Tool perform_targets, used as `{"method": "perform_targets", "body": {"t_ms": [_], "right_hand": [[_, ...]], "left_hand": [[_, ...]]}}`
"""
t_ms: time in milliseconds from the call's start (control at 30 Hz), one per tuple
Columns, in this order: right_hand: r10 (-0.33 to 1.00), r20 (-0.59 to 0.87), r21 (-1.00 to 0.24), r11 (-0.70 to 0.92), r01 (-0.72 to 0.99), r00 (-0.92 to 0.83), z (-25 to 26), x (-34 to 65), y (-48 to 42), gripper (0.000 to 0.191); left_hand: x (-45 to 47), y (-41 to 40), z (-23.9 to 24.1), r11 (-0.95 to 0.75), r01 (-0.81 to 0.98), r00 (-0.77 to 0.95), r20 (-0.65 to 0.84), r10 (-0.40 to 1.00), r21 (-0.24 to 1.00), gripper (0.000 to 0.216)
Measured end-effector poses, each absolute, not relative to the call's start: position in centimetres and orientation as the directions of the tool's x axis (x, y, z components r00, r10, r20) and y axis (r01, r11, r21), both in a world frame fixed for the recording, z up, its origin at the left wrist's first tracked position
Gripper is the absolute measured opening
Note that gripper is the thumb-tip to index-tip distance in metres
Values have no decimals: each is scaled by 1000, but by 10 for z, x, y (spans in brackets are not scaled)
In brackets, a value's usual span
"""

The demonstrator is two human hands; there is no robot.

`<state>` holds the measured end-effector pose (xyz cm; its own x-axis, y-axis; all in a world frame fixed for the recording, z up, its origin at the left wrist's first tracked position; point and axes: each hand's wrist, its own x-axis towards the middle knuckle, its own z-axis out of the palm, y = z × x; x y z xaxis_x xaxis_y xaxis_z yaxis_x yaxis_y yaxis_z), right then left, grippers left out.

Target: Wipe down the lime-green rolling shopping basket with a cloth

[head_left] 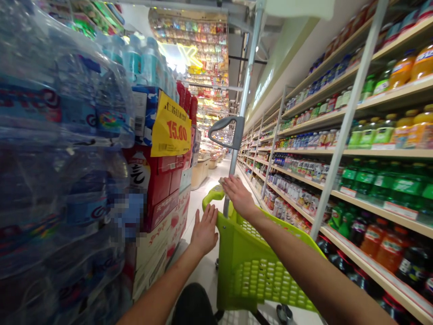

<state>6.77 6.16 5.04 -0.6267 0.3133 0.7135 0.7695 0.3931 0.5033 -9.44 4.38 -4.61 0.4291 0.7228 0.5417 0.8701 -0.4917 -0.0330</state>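
Observation:
A lime-green plastic shopping cart (270,275) with a slotted basket wall stands before me. My left hand (204,231) is open beside its near corner, fingers stretched toward the curved green handle (214,195). Whether the fingertips touch the cart, I cannot tell. Over the basket's end, my right hand (238,196) lies with its fingers out straight and flat, at the foot of a slanted metal pole (251,67); contact there is hard to make out. Higher up, a grey loop-shaped grip (226,132) is fixed to the pole.
Shrink-wrapped water bottles (64,113) rise close on my left, beside stacked drink cartons (158,189) under a yellow price sign (171,126). Shelves of bottled drinks (389,180) line the right side. Between them, a pale tiled aisle (223,164) runs ahead.

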Motion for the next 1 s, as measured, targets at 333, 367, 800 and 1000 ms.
{"method": "perform_targets", "body": {"t_ms": [333,367,800,1000], "right_hand": [[422,857,71,472,879,-296,-91,72,46,42],[428,864,38,470,882,-266,-95,78,44,45],[361,888,69,507,859,-285,-66,61,31,42],[419,712,308,534,788,-563,-125,73,20,37]], "left_hand": [[-91,44,-49,-484,875,409,586,700,-34,72],[-92,44,-49,-482,875,410,583,701,-35,73],[-90,40,-47,-505,859,449,588,673,-78,70],[-117,41,-60,-442,896,368,642,672,-51,68]]}}
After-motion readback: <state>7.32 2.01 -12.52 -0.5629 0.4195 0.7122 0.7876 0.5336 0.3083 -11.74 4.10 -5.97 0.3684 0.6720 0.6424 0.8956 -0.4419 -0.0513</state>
